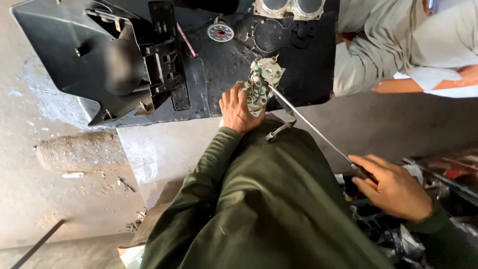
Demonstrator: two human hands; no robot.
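Note:
My left hand point(237, 110) grips a pale green, grimy instrument housing point(261, 83) with several round sockets, held upright above my knee. A short bundle of coloured wires point(279, 130) hangs from its underside. My right hand point(394, 188) holds the dark handle of a long screwdriver point(311, 125). Its metal shaft runs up and left, and the tip rests on the top of the housing. My dark green sleeves and lap fill the lower middle of the view.
A black plastic fairing panel point(104, 65) lies on a black mat point(219, 65) with a round gauge point(220, 32) and a twin-dial bezel point(289, 7). Another person in grey clothes point(388, 45) sits at upper right. Dark parts lie piled at lower right point(428, 169). Concrete floor at left.

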